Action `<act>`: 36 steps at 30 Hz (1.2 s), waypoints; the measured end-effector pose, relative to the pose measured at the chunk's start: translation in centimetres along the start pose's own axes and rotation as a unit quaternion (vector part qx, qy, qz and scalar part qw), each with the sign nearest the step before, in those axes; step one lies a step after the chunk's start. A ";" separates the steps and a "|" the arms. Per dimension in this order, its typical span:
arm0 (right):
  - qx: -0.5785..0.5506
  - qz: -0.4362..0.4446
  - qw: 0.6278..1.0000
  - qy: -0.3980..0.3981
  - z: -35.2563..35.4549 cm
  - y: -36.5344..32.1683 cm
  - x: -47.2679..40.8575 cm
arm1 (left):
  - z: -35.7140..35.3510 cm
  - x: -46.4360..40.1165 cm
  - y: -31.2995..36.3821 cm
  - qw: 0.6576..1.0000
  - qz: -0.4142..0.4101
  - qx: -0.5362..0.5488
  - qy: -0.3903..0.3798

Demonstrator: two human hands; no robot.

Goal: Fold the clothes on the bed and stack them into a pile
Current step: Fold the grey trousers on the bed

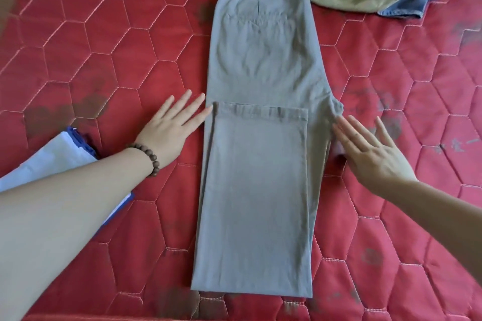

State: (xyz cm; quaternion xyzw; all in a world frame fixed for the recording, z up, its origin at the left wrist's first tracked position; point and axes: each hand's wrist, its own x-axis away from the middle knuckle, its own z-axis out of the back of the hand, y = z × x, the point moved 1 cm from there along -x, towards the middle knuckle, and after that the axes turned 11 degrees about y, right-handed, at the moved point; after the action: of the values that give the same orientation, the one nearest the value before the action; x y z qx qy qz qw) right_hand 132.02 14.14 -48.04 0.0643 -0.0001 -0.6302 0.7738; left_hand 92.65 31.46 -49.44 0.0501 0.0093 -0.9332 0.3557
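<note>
Between the two hands lie the grey trousers (260, 112), long and flat on the red bed (104, 60). Their long way runs from the person straight out to the waistband at the far end. The leg ends are folded up and stop about halfway along the trousers. The left hand (173, 125) lies flat with fingers straight, its tips touching the left edge of the trousers by that fold line. The right hand (370, 154) is flat and spread too, just beside the right edge. Both are about equally near, so I think either could lift the near end to fold again.
</note>
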 end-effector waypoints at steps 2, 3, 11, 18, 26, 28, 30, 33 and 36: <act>-0.001 0.032 0.999 0.012 -0.1 -0.9 0.1 | 0.0 -0.2 1.0 0.995 -0.092 -0.020 0.026; -0.004 0.061 0.998 0.016 -0.3 -1.8 -0.4 | -0.2 -0.5 1.6 0.991 -0.128 -0.017 0.029; -0.131 0.226 0.949 -0.174 1.2 -5.6 -5.6 | 0.5 -3.0 3.1 0.962 -0.200 0.066 -0.172; -0.565 -0.295 0.696 -0.331 6.1 -2.5 -10.4 | 2.4 -6.0 2.2 0.640 0.403 0.603 -0.252; -0.557 -0.574 0.535 -0.274 1.4 -2.8 -10.9 | -0.3 -4.8 3.2 0.485 0.557 0.613 -0.283; -0.570 -0.576 0.533 -0.243 1.4 -2.9 -10.2 | -0.1 -4.3 3.3 0.468 0.564 0.630 -0.258; -0.584 -0.557 0.548 -0.217 1.6 -2.9 -9.4 | 0.3 -3.8 3.4 0.503 0.552 0.618 -0.244; -0.600 -0.520 0.571 -0.211 2.1 -3.4 -8.2 | 1.4 -3.1 4.2 0.589 0.514 0.589 -0.206; -0.610 -0.502 0.595 -0.145 2.9 -3.6 -7.5 | 2.7 -2.9 5.0 0.544 0.500 0.661 -0.130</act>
State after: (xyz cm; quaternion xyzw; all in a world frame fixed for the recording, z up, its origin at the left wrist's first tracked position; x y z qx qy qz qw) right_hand 126.77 20.42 -44.94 -0.5251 0.3045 -0.7732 0.1836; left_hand 97.85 29.53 -46.36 0.1461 -0.6831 -0.3429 0.6281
